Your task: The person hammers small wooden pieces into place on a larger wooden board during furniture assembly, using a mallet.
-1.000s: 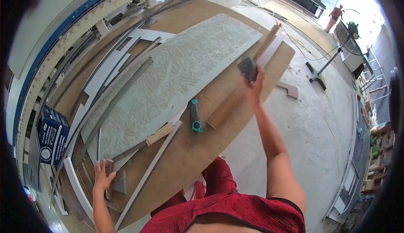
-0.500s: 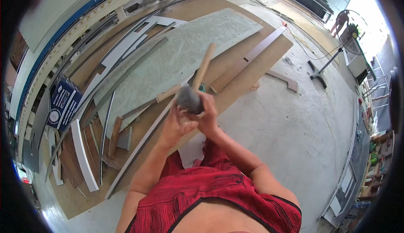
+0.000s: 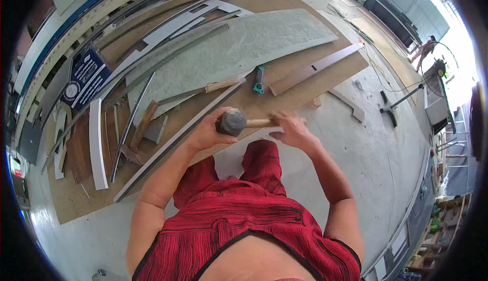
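Note:
Both hands hold a rubber mallet in front of my legs, its wooden handle (image 3: 258,123) pointing right. Cupped round the side of the dark grey mallet head (image 3: 234,122) is my left hand (image 3: 209,130). My right hand (image 3: 294,130) is closed around the far part of the handle, which its fingers partly cover. Beyond the hands, a teal and black hand tool (image 3: 259,81) lies on the brown board. A long narrow strip (image 3: 183,137) with a dark edge runs diagonally just left of my left hand.
A large pale green patterned panel (image 3: 244,39) rests on the brown board (image 3: 325,75). Strips and offcuts lie at left, near a blue box (image 3: 85,80). A stand fan (image 3: 436,70) stands at right, with a person (image 3: 424,51) behind it.
The mallet has swung from handle pointing up and away to handle pointing right. My right hand has shifted from the head to the handle; my left hand now grips the head.

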`<state>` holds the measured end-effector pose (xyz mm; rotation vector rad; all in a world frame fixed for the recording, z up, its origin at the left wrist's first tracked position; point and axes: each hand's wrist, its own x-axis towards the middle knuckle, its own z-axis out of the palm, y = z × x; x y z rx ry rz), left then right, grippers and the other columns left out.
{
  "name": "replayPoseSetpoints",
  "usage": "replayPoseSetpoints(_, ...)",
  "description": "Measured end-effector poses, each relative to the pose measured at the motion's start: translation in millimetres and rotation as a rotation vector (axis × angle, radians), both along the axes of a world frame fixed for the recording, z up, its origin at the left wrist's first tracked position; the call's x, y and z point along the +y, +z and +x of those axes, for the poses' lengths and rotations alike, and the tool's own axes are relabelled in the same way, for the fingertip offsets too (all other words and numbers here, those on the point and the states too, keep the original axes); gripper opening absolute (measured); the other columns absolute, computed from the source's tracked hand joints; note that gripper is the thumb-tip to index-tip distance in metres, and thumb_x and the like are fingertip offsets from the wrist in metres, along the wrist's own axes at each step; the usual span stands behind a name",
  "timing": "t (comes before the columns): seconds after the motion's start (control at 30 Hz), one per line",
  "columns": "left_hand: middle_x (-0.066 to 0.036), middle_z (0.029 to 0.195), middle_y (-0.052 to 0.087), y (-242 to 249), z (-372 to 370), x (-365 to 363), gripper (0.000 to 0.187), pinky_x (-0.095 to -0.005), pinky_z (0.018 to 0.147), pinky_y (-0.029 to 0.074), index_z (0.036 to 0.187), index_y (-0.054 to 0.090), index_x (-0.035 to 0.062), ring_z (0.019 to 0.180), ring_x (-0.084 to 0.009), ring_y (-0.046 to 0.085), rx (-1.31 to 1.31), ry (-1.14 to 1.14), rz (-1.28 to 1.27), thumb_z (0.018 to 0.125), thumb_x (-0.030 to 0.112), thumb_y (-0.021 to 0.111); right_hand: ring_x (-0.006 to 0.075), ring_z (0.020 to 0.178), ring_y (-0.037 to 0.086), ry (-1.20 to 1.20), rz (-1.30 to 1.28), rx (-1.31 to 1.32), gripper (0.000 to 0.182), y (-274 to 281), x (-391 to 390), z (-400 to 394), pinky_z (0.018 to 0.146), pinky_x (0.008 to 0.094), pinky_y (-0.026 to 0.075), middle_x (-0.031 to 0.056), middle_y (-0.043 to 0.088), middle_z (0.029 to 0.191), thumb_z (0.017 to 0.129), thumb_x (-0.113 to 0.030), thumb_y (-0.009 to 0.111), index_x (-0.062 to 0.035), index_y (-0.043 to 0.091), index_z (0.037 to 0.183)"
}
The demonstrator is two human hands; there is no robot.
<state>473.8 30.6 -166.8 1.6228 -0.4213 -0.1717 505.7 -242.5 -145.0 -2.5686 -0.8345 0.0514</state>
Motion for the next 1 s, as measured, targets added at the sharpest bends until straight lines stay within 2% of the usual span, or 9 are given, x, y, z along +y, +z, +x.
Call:
replayPoseSetpoints(0.1, -0.004, 0.108, 0.053, 7.2, 3.3, 5.1, 0.069, -0.0284, 0.087, 0.042, 0.122, 0.046, 0.0060, 0.098, -0.0122, 0.052, 0.094, -0.165, -0.006, 0.061, 0.005, 0.078, 0.0254, 0.069, 0.061, 0.194, 0.127, 0.420, 0.038, -25.8, -6.5, -20.6, 0.063, 0.0341, 0.047, 0.0102, 0.061, 0.078, 0.073, -0.020, 0.067, -0.0048, 0.054, 0.106)
replayPoseSetpoints(0.2, -0.003, 0.109, 0.054, -0.2, 11.0, 12.2, 0.068, -0.0294, 0.088, 0.043, 0.123, 0.045, 0.0063, 0.100, -0.0123, 0.052, 0.233, -0.177, -0.097, 0.062, 0.001, 0.076, 0.0143, 0.062, 0.056, -0.018, 0.461, 0.868, 0.024, -37.0, 5.0, -51.4, 0.056, 0.0281, 0.044, 0.0039, 0.057, 0.072, 0.078, -0.016, 0.063, -0.0021, 0.056, 0.096)
replayPoseSetpoints(0.23, -0.002, 0.109, 0.055, -5.9, 14.7, 14.9, 0.068, -0.0298, 0.089, 0.043, 0.123, 0.045, 0.0065, 0.101, -0.0124, 0.052, 0.274, -0.153, -0.128, 0.063, 0.000, 0.075, 0.0121, 0.061, 0.054, -0.105, 0.520, 0.874, 0.022, -38.3, 11.5, -58.4, 0.054, 0.0268, 0.043, 0.0026, 0.055, 0.070, 0.079, -0.016, 0.061, -0.0016, 0.056, 0.094)
replayPoseSetpoints(0.27, -0.006, 0.111, 0.055, -8.9, 16.9, 19.6, 0.062, -0.0353, 0.090, 0.042, 0.125, 0.044, 0.0072, 0.105, -0.0190, 0.052, 0.236, -0.170, -0.147, 0.070, 0.015, 0.073, 0.0098, 0.060, 0.051, -0.193, 0.580, 0.878, 0.019, -39.3, 19.3, -64.4, 0.053, 0.0254, 0.042, 0.0013, 0.053, 0.069, 0.080, -0.015, 0.060, -0.0011, 0.055, 0.092)
replayPoseSetpoints(0.37, -0.011, 0.115, 0.053, -35.3, 24.6, 43.0, 0.058, -0.0413, 0.092, 0.039, 0.123, 0.046, 0.0076, 0.108, -0.0267, 0.050, -0.495, 0.361, 0.791, 0.075, 0.031, 0.067, 0.0076, 0.057, 0.048, -0.385, 0.694, 0.823, 0.017, -42.4, 34.7, -69.5, 0.050, 0.0232, 0.040, 0.0005, 0.052, 0.068, 0.082, -0.015, 0.058, 0.0000, 0.055, 0.090)
replayPoseSetpoints(0.47, -0.014, 0.112, 0.051, -51.8, 10.4, 58.3, 0.056, -0.0446, 0.092, 0.036, 0.119, 0.049, 0.0084, 0.107, -0.0314, 0.047, -0.229, 0.551, 1.121, 0.075, 0.040, 0.062, 0.0075, 0.055, 0.048, -0.452, 0.750, 0.650, 0.018, -47.5, 38.5, -60.5, 0.049, 0.0225, 0.039, 0.0007, 0.052, 0.067, 0.083, -0.015, 0.057, 0.0012, 0.055, 0.091)
replayPoseSetpoints(0.6, -0.011, 0.101, 0.051, -85.1, -3.4, 71.7, 0.042, -0.0433, 0.087, 0.039, 0.111, 0.054, 0.0099, 0.101, -0.0289, 0.048, -0.258, 0.648, 1.139, 0.075, 0.029, 0.062, 0.0070, 0.053, 0.047, -0.460, 0.879, 0.539, 0.018, -40.6, 47.9, -47.8, 0.048, 0.0223, 0.038, 0.0003, 0.051, 0.065, 0.084, -0.015, 0.054, 0.0012, 0.056, 0.092)
replayPoseSetpoints(0.77, -0.007, 0.095, 0.052, -94.2, -6.0, 79.7, 0.028, -0.0390, 0.079, 0.045, 0.104, 0.056, 0.0111, 0.095, -0.0256, 0.051, -0.353, 0.645, 1.098, 0.078, 0.021, 0.059, 0.0070, 0.051, 0.047, -0.503, 0.787, 0.542, 0.029, -68.2, 54.3, -43.9, 0.045, 0.0223, 0.038, -0.0001, 0.051, 0.064, 0.084, -0.013, 0.055, -0.0019, 0.054, 0.110)
replayPoseSetpoints(1.0, -0.006, 0.092, 0.053, -95.4, -5.8, 84.5, 0.025, -0.0383, 0.074, 0.047, 0.100, 0.055, 0.0105, 0.092, -0.0250, 0.053, -0.419, 0.617, 1.119, 0.077, 0.022, 0.059, 0.0066, 0.047, 0.044, -0.507, 0.808, 0.566, 0.038, -99.2, 53.9, -40.4, 0.043, 0.0217, 0.036, -0.0017, 0.049, 0.061, 0.084, -0.012, 0.056, -0.0081, 0.050, 0.121)
